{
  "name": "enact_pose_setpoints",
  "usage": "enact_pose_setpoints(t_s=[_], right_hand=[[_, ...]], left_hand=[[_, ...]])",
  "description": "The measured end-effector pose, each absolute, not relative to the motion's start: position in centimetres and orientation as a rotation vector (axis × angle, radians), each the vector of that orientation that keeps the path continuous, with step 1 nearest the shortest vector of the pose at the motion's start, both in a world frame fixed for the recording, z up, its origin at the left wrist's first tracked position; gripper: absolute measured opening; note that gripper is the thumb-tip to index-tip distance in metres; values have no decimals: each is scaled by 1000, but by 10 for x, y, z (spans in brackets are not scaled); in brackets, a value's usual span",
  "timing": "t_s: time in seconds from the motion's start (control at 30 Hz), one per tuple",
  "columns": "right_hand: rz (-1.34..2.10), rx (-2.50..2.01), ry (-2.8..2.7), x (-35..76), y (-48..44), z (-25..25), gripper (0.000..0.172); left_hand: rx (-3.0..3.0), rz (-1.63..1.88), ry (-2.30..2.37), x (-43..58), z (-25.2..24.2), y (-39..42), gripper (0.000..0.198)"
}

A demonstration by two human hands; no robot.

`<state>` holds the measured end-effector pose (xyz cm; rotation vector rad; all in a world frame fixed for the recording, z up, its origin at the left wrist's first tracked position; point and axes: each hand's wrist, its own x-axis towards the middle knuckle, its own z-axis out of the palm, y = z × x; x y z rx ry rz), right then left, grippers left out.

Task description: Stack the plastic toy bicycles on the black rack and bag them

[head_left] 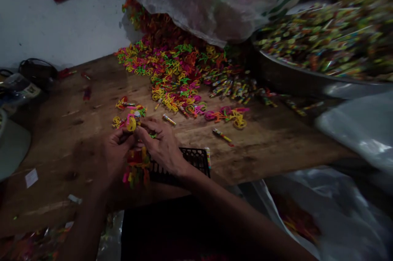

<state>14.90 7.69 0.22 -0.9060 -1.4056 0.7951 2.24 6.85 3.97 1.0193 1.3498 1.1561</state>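
Pinching in close, the left hand (118, 146) and the right hand (162, 144) meet over the near side of the wooden surface (260, 156), and there it is, a yellow plastic disc (131, 124), right up at the fingertips! The left hand is curled, thumb and fingers nearly together at the disc's lower edge; the right hand has thumb and forefinger drawn in beside it, the other fingers loosely bent. Do both grip it, or only one? In this dim light I cannot tell. My call on the handling: very light, fairly stiff moulded plastic, smooth enough to slip, and any thin parts could bend or snap under a hard squeeze, so a gentle fingertip pinch at the rim looks best. Below hangs a blurred bunch of coloured plastic pieces (136, 169), with a black perforated basket (196, 157) under the right wrist. Farther out, a printed tube (169, 120) lies by itself, then comes that great spill of bright wheeled plastic toys (172, 68) beneath a plastic sack (202, 3), and off to the right, a metal basin (285, 78) heaped with slim, colourful items!
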Motion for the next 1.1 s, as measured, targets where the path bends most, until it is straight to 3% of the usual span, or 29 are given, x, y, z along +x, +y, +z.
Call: enact_pose_setpoints(t_s=[0.2, 0.3, 0.63, 0.73, 0.9, 1.1], right_hand=[[649, -1101, -1473, 184, 88, -20, 30], [646, -1287, -1485, 213, 81, -42, 20], [183, -2044, -1819, 247, 90, -57, 22], [226, -1753, -1716, 232, 86, -42, 28], [734, -969, -1588, 198, 69, -7, 31], [1073, -841, -1366, 194, 61, -3, 35]], left_hand=[[1129, 1003, 1393, 12, 53, 85, 40], [1143, 1029, 1365, 3, 50, 91, 33], [1038, 1087, 1368, 5, 45, 99, 42], [1045, 1091, 1365, 11, 48, 93, 45], [1000, 1044, 1309, 33, 56, 79, 46], [1155, 931, 1305, 44, 59, 66, 39]])
